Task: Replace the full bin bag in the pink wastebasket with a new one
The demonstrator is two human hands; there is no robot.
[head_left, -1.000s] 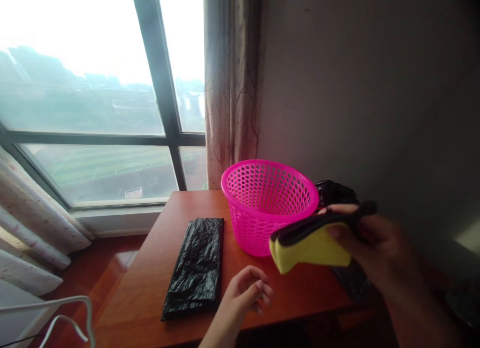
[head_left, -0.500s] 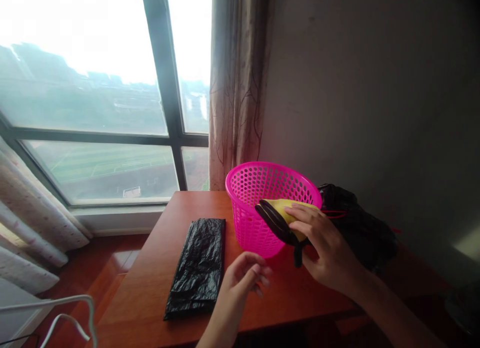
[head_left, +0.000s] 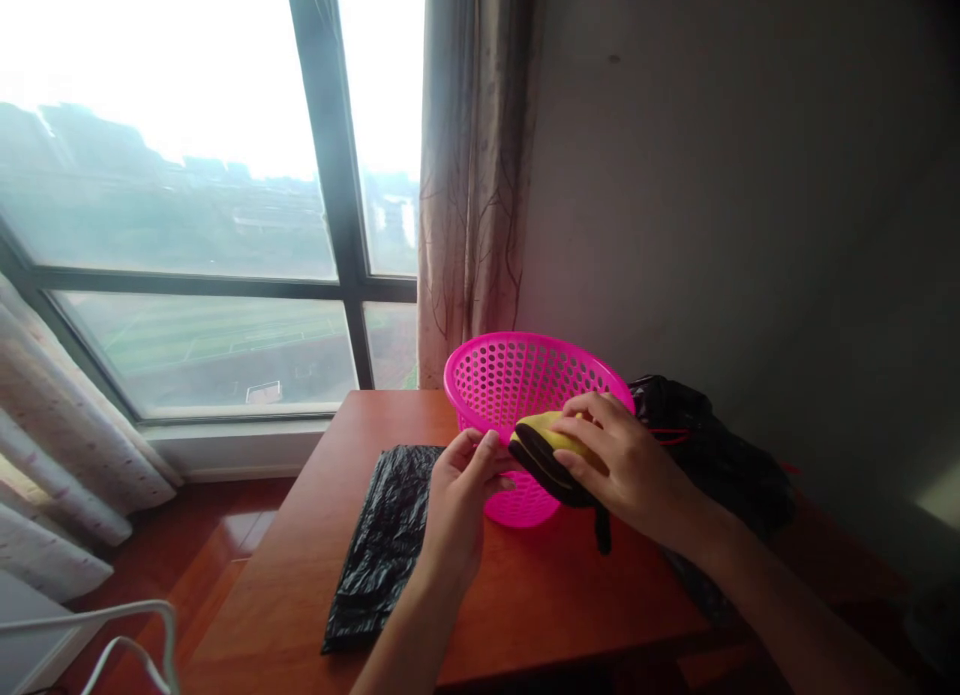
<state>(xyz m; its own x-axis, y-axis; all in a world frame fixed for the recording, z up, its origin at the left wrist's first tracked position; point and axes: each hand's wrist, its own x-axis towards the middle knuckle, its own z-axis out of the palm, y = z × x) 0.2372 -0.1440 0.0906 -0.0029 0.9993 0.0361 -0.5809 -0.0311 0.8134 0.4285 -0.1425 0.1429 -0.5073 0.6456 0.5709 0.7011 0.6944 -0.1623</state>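
Note:
My right hand [head_left: 630, 465] grips a yellow and black zippered pouch [head_left: 546, 457] from above, over the front of a pink perforated basket [head_left: 517, 510]. A short black strap hangs from the pouch's lower end. At the pouch's left tip is my left hand [head_left: 463, 485], thumb and forefinger brought together and the other fingers curled. Whether it pinches a part of the pouch is hidden. Behind my left forearm lies a folded black plastic bag [head_left: 382, 545], flat on the wooden table [head_left: 296, 575].
A crumpled black plastic bag [head_left: 727, 455] with a red tie lies right of the basket, against the wall. A window [head_left: 195, 345] and curtain [head_left: 472, 175] stand behind the table. White curved tubing [head_left: 161, 610] shows at the lower left.
My left hand has moved up to the pouch's left tip, its fingers drawing together. The pouch, still in my right hand, has come slightly lower.

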